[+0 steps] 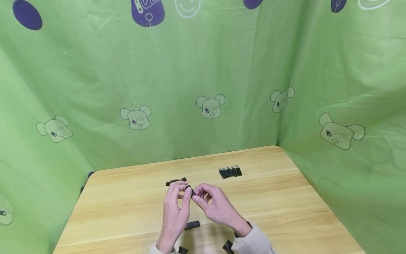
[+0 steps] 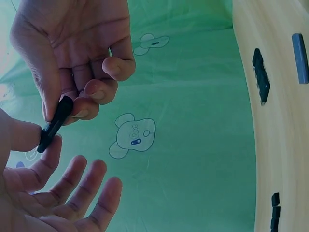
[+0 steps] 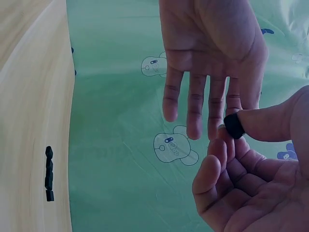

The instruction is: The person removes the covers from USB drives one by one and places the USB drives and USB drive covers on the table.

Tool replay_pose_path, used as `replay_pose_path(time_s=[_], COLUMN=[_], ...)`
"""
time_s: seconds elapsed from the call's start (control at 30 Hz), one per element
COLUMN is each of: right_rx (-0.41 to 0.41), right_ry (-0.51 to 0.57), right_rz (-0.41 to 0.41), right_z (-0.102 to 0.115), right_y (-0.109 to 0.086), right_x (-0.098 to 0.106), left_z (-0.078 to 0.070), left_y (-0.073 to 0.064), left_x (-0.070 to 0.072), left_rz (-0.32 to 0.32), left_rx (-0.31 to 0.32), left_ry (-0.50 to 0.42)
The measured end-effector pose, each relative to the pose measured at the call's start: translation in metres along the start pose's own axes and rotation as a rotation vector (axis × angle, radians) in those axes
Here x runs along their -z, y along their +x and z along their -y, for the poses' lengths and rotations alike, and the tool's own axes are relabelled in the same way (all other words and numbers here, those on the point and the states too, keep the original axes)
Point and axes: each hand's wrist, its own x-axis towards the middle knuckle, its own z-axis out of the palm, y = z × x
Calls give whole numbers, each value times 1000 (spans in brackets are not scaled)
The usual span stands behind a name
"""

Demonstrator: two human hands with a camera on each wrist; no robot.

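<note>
Between both hands, above the table, is a black USB stick (image 1: 192, 191). My left hand (image 1: 176, 208) pinches one end of the stick (image 2: 49, 133) between thumb and index finger, its other fingers spread loosely. At the opposite end, the thumb and fingers of my right hand (image 1: 219, 206) pinch it, the remaining fingers bent. In the right wrist view only a short dark part of the stick (image 3: 234, 126) shows, under the right thumb; fingers hide the rest. Another black stick (image 1: 192, 224) lies on the table, partly hidden behind the left hand.
Several black USB sticks (image 1: 231, 171) with bare metal plugs lie side by side toward the back right of the wooden table (image 1: 279, 197). A row of small black pieces like caps (image 1: 176, 182) lies beyond the left hand. Green printed cloth (image 1: 177, 141) hangs behind the table.
</note>
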Motion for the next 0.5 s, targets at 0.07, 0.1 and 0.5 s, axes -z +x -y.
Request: replay_pose_path(time_s=[0.07, 0.1, 0.5], right_rx=[8, 8, 20], right_ry=[-4, -5, -6], right_rz=[-2, 0, 77], right_z=[1, 1, -1], right_y=[-1, -1, -5], right_x=[0, 0, 2], left_z=[0, 0, 1], left_y=[-1, -1, -5], left_x=[0, 0, 1], left_rz=[9, 14, 41], left_rx=[11, 18, 56], left_ry=[-22, -30, -60])
